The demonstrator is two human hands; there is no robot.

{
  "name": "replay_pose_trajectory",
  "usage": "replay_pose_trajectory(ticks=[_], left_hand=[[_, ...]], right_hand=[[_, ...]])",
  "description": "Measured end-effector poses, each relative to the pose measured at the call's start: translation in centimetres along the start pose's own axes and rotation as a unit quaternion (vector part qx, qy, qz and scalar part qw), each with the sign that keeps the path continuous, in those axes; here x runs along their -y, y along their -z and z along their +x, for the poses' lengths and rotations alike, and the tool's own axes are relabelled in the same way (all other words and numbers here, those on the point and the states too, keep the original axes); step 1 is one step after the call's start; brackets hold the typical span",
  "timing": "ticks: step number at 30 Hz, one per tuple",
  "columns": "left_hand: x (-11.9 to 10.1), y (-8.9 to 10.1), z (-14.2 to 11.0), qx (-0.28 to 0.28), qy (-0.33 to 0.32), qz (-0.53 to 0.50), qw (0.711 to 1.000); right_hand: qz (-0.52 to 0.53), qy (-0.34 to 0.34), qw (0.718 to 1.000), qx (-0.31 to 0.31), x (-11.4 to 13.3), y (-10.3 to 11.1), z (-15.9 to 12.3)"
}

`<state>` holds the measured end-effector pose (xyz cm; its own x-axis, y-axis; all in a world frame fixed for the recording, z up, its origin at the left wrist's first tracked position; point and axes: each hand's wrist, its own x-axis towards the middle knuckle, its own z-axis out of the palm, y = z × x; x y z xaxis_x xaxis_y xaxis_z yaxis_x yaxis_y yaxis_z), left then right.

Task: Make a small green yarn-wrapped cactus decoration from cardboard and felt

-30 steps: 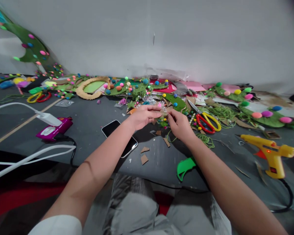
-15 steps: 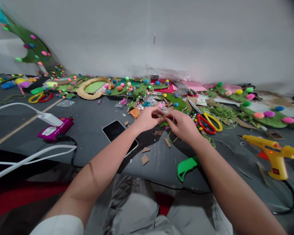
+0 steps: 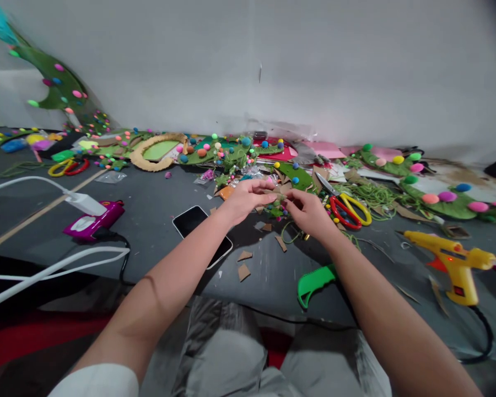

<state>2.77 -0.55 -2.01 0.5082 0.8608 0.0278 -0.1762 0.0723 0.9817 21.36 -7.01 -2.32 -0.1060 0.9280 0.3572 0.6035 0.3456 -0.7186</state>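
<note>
Over the middle of the table, my left hand [image 3: 248,199] is closed with its thumb and fingers around a small greenish-brown piece [image 3: 278,196], mostly hidden. Facing it, my right hand [image 3: 308,212] has thumb and forefinger pinched close to the piece's right end. A thin green strand of yarn [image 3: 288,234] loops on the table below the right hand. Small coloured pompoms [image 3: 278,211] and brown cardboard scraps [image 3: 281,243] lie under and in front of the hands. Scissors with red and yellow handles [image 3: 347,209] rest just right of my right hand.
A phone [image 3: 190,220] lies beneath my left forearm. A green-handled tool [image 3: 314,282] sits beside my right forearm. Farther right is a yellow glue gun [image 3: 450,256] with its red light on. A purple power adapter [image 3: 94,220] with cables stands left. Pompom-covered green shapes [image 3: 446,203] line the back.
Both hands stay together at the middle. The fingers met closely around the small piece half a second ago; now the right fingertips are slightly farther right, and more of the piece shows.
</note>
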Motion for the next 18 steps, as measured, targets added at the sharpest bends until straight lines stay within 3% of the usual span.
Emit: replay_pose_trajectory(ticks=[4,9,14,18], left_hand=[[0.18,-0.07,0.22,-0.046,-0.002,-0.001,0.999],[0.14,-0.30,0.09,-0.080,-0.037,0.086,0.992],[0.62,-0.33,0.02,-0.065,-0.101,0.225,0.967],[0.91,-0.43,-0.20,-0.021,-0.116,0.316,0.942]], right_hand=[[-0.018,-0.008,1.000,0.011,0.28,-0.43,-0.15],[-0.009,-0.027,1.000,0.011,0.45,-0.48,-0.30],[-0.099,0.019,0.995,0.018,0.56,-0.41,-0.45],[-0.151,0.034,0.987,0.030,0.63,-0.20,-0.52]])
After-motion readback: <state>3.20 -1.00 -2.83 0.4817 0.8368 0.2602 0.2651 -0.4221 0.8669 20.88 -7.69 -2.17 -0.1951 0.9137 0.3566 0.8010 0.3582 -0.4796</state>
